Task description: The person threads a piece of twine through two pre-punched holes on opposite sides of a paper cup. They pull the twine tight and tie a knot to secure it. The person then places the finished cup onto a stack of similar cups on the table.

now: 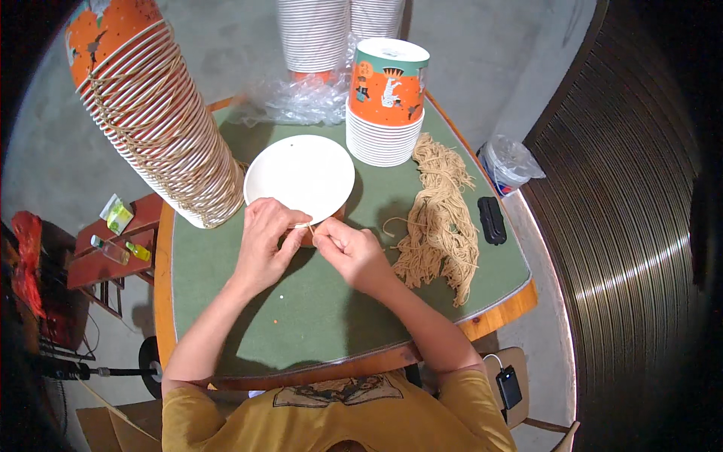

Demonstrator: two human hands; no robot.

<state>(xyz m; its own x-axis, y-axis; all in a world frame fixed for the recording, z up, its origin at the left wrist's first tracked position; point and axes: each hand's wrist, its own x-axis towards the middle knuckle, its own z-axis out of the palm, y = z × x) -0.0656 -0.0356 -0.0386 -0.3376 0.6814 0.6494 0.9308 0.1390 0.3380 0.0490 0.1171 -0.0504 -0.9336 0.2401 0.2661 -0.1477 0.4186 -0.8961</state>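
A paper bucket (299, 173) with a white inside faces me near the middle of the table, a strip of its orange side showing below the rim. My left hand (265, 235) is closed in a pinch at the near rim, its fingertips meeting the edge. Right beside it, my right hand (348, 252) pinches a short end of tan cord (312, 230) against the rim. Exactly how the cord passes through the bucket is hidden by my fingers. A bundle of loose tan cords (440, 218) lies to the right of my right hand.
A tall leaning stack of corded buckets (151, 120) stands at the left. Upside-down nested buckets (388, 98) stand at the back right, clear plastic wrap (297, 102) behind. A black case (492, 221) lies near the right edge. A red bench (113, 248) holds bottles.
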